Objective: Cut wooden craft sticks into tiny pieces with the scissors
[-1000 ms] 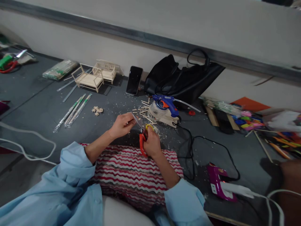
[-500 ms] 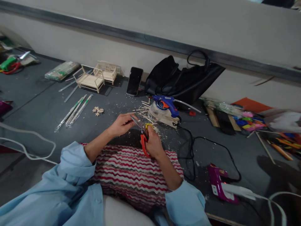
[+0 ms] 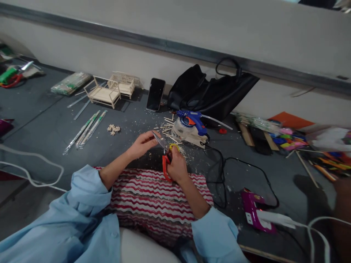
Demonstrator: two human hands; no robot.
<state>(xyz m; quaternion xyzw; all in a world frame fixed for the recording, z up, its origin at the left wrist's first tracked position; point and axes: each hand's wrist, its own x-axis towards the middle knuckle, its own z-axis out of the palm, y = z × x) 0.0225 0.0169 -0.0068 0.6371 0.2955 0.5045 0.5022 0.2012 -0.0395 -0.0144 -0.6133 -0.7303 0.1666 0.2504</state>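
My right hand (image 3: 177, 167) is closed round the red and yellow handles of a pair of scissors (image 3: 161, 141), whose blades point up and to the left. Close against the blades is my left hand (image 3: 143, 144), its fingers pinched together; what they hold is too small to make out. Just beyond the hands lie short wooden sticks (image 3: 167, 128) and pale scraps. A blue glue gun (image 3: 195, 120) rests on top of a clear round container (image 3: 181, 132). To the left sits a small heap of wooden snowflake shapes (image 3: 113, 129).
Miniature wooden furniture (image 3: 103, 95), a phone (image 3: 155, 94) and a black bag (image 3: 208, 91) stand along the wall. Wrapped sticks (image 3: 85, 129) lie left. A purple power strip (image 3: 255, 212) with cords is at right. A striped cushion (image 3: 156, 197) covers my lap.
The scissor blades have come closer together, and the red handle has swung in toward the left. My left hand stays by the blades. A dark shape has appeared at the right edge.
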